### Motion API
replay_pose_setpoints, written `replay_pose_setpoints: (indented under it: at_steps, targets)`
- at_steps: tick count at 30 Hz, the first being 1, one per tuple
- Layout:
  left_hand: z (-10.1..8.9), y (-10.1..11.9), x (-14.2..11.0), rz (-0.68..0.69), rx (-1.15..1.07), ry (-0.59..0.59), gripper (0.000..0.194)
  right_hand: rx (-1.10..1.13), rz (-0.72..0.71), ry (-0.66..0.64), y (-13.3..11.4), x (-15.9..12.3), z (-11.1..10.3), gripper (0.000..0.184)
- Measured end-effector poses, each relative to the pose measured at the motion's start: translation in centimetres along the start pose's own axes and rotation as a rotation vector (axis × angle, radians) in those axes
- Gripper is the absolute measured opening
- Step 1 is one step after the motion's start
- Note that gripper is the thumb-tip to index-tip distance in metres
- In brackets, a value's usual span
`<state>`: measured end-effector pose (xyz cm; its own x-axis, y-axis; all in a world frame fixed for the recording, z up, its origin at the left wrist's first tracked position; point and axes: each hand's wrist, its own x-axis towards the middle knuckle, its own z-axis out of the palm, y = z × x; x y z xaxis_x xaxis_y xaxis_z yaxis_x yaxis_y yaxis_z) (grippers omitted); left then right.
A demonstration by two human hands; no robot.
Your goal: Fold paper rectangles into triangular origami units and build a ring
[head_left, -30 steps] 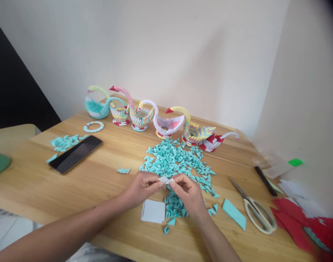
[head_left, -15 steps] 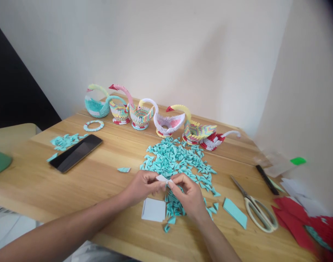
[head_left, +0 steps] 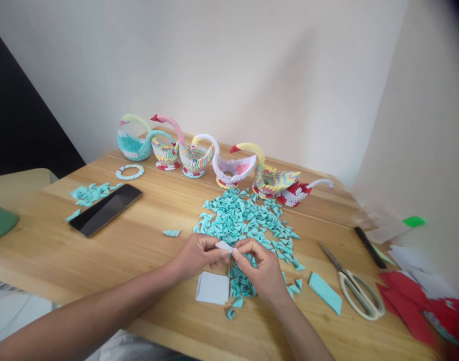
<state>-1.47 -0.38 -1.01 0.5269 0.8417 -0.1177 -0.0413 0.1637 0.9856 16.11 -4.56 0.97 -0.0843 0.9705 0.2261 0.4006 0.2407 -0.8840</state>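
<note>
A small piece of folded white paper (head_left: 224, 246) is pinched between my left hand (head_left: 201, 254) and my right hand (head_left: 260, 265). The thumbs and forefingers of both hands meet on it, partly covering it. Beneath and behind them spreads a heap of folded turquoise paper triangles (head_left: 233, 213). A stack of white paper pieces (head_left: 213, 288) lies just below my left hand. To the right of my right hand rests a stack of turquoise paper rectangles (head_left: 325, 293).
Several folded-paper swans (head_left: 235, 168) line the back. A paper ring (head_left: 130, 172), a phone (head_left: 106, 209) and more turquoise triangles (head_left: 90, 193) lie left. At right are scissors (head_left: 353, 283), a black bar-shaped object (head_left: 369, 247), red paper (head_left: 402, 301) and white sheets (head_left: 417, 265).
The view has shifted very slightly. Both hands keep hold of the white paper in nearly the same place.
</note>
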Motion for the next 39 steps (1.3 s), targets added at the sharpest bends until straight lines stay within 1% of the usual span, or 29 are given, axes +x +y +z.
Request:
replay_pose_setpoints:
  at_steps: [8,11,14,16,19,20,22,26,28,32,37,39]
  targets:
    - [0.1,-0.1,-0.1,0.024,0.080,0.016,0.030,0.015,0.030,-0.009,0.2,0.1,0.0,0.014]
    - [0.0,-0.2,-0.2,0.063,0.150,0.021,0.029,0.027,0.054,-0.012,0.2,0.0,0.0,0.016]
    - [0.0,0.0,-0.3,0.122,0.266,0.047,0.028,0.101,0.130,-0.018,0.3,0.1,-0.1,0.016]
    - [-0.1,0.1,-0.3,0.137,0.309,0.039,0.028,0.205,0.208,-0.070,0.3,0.3,-0.2,0.018]
    - [-0.2,0.4,-0.2,0.091,0.243,0.004,0.028,0.358,0.293,-0.177,0.3,0.5,-0.3,0.040]
    - [-0.3,0.5,-0.2,0.068,0.200,-0.001,0.028,0.396,0.307,-0.192,0.3,0.5,-0.2,0.045]
    - [-0.3,0.7,0.0,0.036,0.114,0.007,0.029,0.461,0.330,-0.176,0.2,0.5,0.2,0.046]
    - [-0.3,1.1,0.1,0.024,0.010,0.011,0.031,0.545,0.335,-0.085,0.0,0.1,1.3,0.042]
    - [-0.3,1.0,0.1,0.027,0.016,0.015,0.030,0.543,0.320,-0.055,0.0,0.0,1.5,0.042]
    - [-0.3,0.5,0.1,0.016,0.052,0.023,0.029,0.446,0.290,-0.093,0.2,0.4,0.9,0.035]
    - [-0.1,0.1,-0.1,-0.060,-0.025,-0.111,0.039,0.292,0.239,-0.077,0.3,0.7,-0.2,0.024]
    - [-0.2,0.4,-0.1,-0.076,-0.039,-0.111,0.041,0.250,0.216,-0.058,0.3,0.7,-0.3,0.022]
